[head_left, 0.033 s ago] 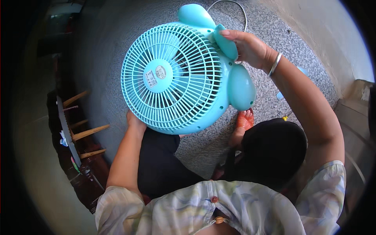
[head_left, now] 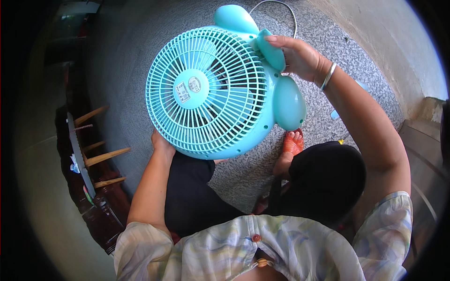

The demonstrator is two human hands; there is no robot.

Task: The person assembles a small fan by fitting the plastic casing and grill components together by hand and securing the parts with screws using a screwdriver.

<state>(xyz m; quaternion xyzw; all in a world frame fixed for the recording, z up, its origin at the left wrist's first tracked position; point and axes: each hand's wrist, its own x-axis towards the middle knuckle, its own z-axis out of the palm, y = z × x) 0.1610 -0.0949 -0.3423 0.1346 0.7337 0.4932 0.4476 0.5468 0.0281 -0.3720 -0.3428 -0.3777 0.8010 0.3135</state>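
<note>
Floor of speckled grey stone [head_left: 328,37] lies below a round turquoise plastic fan [head_left: 194,89] with a slatted grille, which is in front of the person. Two smooth, rounded turquoise lobes [head_left: 289,104] bulge from its side. The left hand [head_left: 162,143] touches the fan's lower-left rim; its fingers are hidden, so its grip cannot be told. The right hand [head_left: 307,58] pinches a flat, petal-shaped turquoise piece [head_left: 272,52] between the lobes. A shiny silver-coloured bangle [head_left: 329,77] rings the right wrist.
</note>
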